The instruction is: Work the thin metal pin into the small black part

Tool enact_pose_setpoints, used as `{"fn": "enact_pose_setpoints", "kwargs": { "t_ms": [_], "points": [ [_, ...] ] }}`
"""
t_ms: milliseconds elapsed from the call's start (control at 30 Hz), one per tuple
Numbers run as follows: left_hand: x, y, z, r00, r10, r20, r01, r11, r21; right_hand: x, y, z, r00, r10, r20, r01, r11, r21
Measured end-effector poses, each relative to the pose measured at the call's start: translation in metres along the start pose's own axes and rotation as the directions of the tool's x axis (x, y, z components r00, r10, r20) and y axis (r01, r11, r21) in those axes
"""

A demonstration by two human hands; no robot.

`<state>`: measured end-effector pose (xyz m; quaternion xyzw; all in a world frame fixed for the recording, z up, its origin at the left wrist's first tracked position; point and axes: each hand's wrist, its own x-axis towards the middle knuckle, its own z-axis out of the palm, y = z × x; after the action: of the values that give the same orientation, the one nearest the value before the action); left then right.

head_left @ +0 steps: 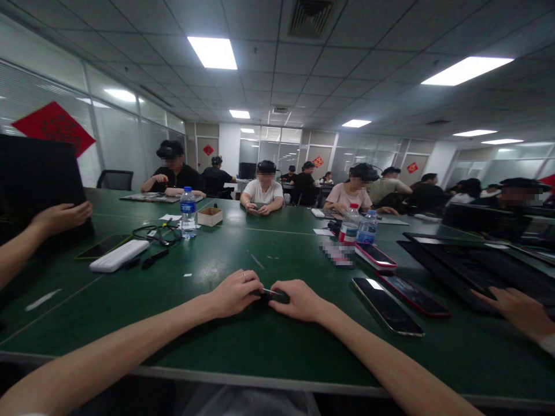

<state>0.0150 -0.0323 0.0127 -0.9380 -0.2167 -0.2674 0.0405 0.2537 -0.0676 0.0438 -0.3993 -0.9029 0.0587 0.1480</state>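
Both of my hands meet low over the green table (225, 341), around a small dark object with a thin shiny strip (281, 296). Its kind is not clear. My left hand (237, 293), with a ring on one finger, closes its fingertips at the left end. At the other end my right hand (298, 299) pinches the dark part between thumb and fingers. Most of the object is hidden by the fingers. Nearest to my right hand lies a phone (387, 306), face up, with a red-edged phone (411, 293) beside it.
Left are a white power bank (119, 256), a phone (103, 247), black cables (158, 233), a water bottle (188, 212) and an open box (210, 216). More bottles (349, 224) stand right. Other people's hands hold dark panels at left (63, 219) and right (518, 309).
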Motion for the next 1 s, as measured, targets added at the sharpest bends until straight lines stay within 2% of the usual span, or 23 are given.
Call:
{"fn": "enact_pose_setpoints", "kwargs": {
  "t_ms": [367, 533, 700, 1000],
  "points": [
    [-0.0006, -0.0009, -0.0005, 0.999, -0.041, -0.014, 0.041, 0.999, 0.002, 0.0023, -0.0020, -0.0018, 1.000, 0.003, 0.014, -0.003, 1.000, -0.015],
    [-0.0005, -0.0028, 0.0003, 0.994, -0.104, 0.027, 0.107, 0.980, -0.170, 0.0034, 0.0009, 0.0009, 1.000, 0.006, -0.002, -0.006, 1.000, -0.004],
    [0.0007, -0.0041, -0.0009, 0.991, -0.117, 0.056, 0.130, 0.933, -0.335, 0.0043, 0.0035, 0.0033, 1.000, 0.003, 0.000, -0.003, 1.000, 0.004],
    [-0.0007, -0.0081, -0.0065, 0.996, -0.089, 0.027, 0.093, 0.917, -0.387, 0.0068, 0.0017, 0.0025, 1.000, 0.005, 0.024, -0.006, 1.000, 0.018]
  ]
}}
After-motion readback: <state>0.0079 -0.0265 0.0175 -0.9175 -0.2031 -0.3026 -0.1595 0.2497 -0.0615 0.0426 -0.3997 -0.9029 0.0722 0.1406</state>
